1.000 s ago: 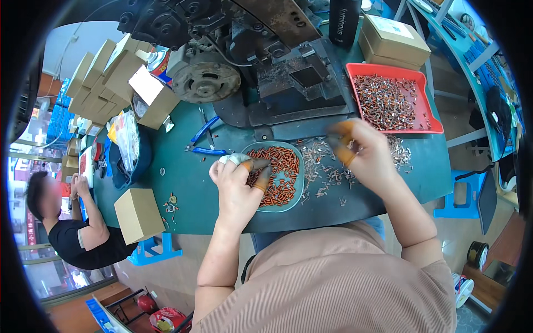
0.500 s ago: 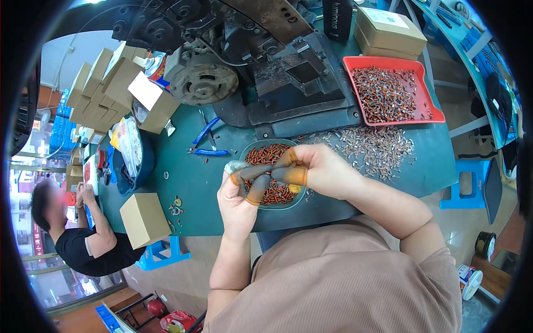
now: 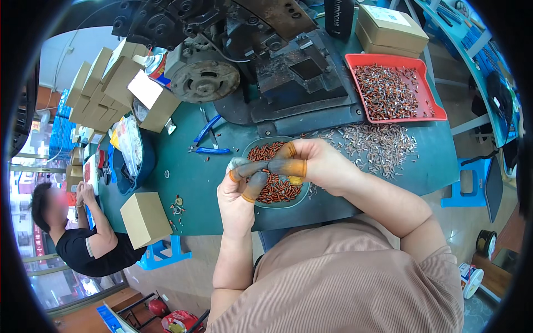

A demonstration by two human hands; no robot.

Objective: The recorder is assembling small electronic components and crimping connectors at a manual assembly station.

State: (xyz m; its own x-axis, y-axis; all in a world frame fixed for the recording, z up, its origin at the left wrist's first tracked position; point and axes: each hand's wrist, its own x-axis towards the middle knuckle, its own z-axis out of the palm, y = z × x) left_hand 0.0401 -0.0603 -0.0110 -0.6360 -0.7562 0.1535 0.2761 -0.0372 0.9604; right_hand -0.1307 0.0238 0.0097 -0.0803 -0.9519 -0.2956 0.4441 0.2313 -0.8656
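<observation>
Both hands, left hand [image 3: 240, 191] and right hand [image 3: 311, 164], pinch closed on a tiny part above the oval tray [image 3: 251, 149] at table centre; it could slip among the loose terminals [image 3: 377, 145] at 2 o'clock.

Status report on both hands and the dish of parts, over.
Left hand and right hand meet, fingertips pinched together above the oval dish of small red parts. What they pinch: too small to tell. Nothing in the way.

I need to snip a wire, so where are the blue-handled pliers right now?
The blue-handled pliers lie on the green table, to the left of the oval dish and just below the dark machine.
</observation>
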